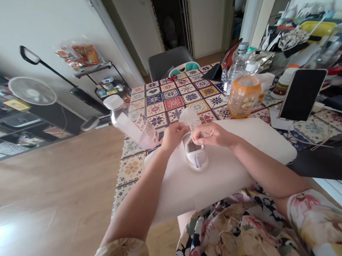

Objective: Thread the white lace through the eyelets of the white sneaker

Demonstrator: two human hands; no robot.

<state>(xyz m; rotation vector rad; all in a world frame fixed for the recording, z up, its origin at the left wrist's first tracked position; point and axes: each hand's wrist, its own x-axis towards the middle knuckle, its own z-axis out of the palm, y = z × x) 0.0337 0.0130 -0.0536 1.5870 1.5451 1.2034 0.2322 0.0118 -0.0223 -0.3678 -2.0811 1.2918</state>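
Note:
A white shoe (197,159) rests on a white mat (223,173) in front of me, its heel towards me and its opening facing up. My left hand (173,135) is closed in a pinch at the shoe's left side, on what looks like a thin shoelace (183,139). Over the right of the opening, my right hand (207,134) has its fingers curled together, also at the laces. The fingers partly cover the lacing, so the exact grip of each hand is hard to see. The pale front of the shoe shows beyond both hands.
A clear bottle with a pink label (139,130) leans at the left. To the right stand an orange-labelled bottle (244,94), a clear bottle (239,62) and a propped phone (303,94). Red scissors (174,78) lie on the patterned tablecloth (172,103) near a grey chair (169,60).

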